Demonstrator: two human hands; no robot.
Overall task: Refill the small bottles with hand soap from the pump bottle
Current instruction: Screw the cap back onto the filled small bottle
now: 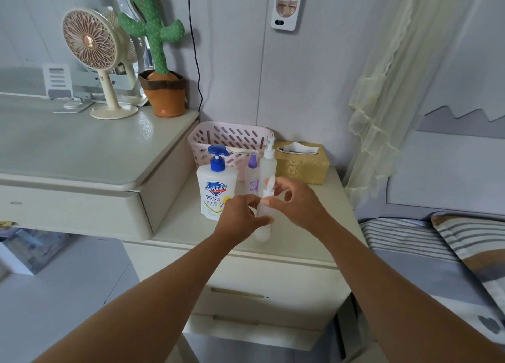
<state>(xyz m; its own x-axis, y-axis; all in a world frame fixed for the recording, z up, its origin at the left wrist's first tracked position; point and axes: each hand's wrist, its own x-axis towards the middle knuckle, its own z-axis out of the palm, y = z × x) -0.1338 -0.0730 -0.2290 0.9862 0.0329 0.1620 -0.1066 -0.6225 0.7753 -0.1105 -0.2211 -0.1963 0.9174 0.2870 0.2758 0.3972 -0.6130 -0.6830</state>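
Small bottle (263,220) gripped; pump bottle (217,192), basket (232,136) behind.

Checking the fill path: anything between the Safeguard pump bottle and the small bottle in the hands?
Nothing visible lies between. The pump bottle stands just left of the small bottle, with only the left hand overlapping it. The small bottle's cap is still on, under the right hand.

White pump bottle (217,190), blue pump; pink basket (232,136)

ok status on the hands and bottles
Left hand grips small clear bottle; right hand at its cap. Safeguard pump bottle upright alongside. Nothing blocking.
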